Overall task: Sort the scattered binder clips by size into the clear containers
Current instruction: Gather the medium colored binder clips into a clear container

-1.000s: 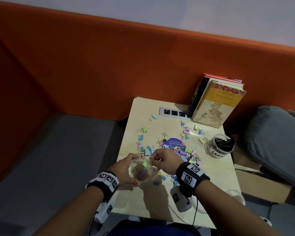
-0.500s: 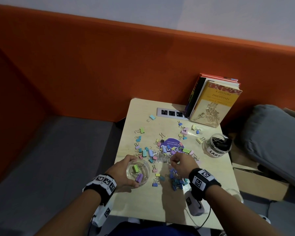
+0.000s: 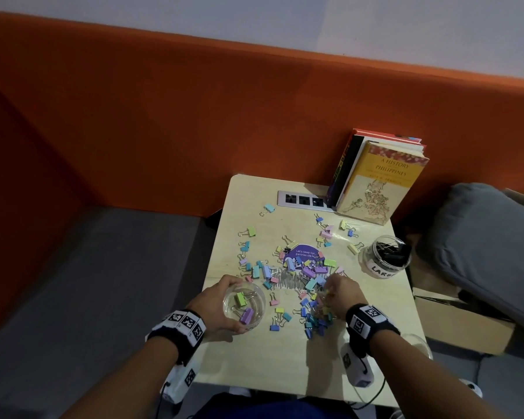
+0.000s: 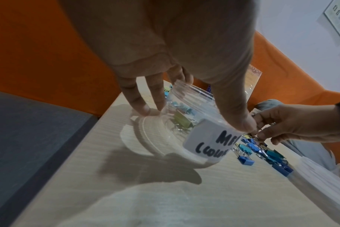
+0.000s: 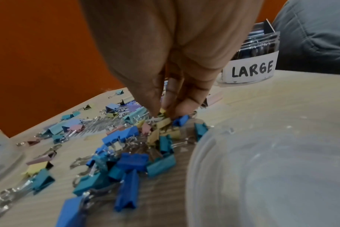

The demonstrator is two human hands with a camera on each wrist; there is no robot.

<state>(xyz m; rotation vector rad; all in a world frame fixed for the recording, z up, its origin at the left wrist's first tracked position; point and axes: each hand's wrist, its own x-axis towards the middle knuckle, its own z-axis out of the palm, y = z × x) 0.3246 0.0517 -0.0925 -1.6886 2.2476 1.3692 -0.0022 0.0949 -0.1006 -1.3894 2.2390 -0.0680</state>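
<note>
Pastel binder clips lie scattered over the small wooden table, with a blue cluster near the front. My left hand grips a clear jar with a white "MED" label, standing on the table at front left. A green clip and a purple clip lie inside it. My right hand reaches down into the pile, and its fingertips pinch a small yellowish clip.
A jar labelled "LARGE" with black clips stands at the right edge. Another clear container sits at the front right corner. Books and a socket strip occupy the back. A grey cushion lies to the right.
My right hand left the jar's mouth and moved right into the clip pile. A green clip now lies in the jar. My left hand still holds the jar.
</note>
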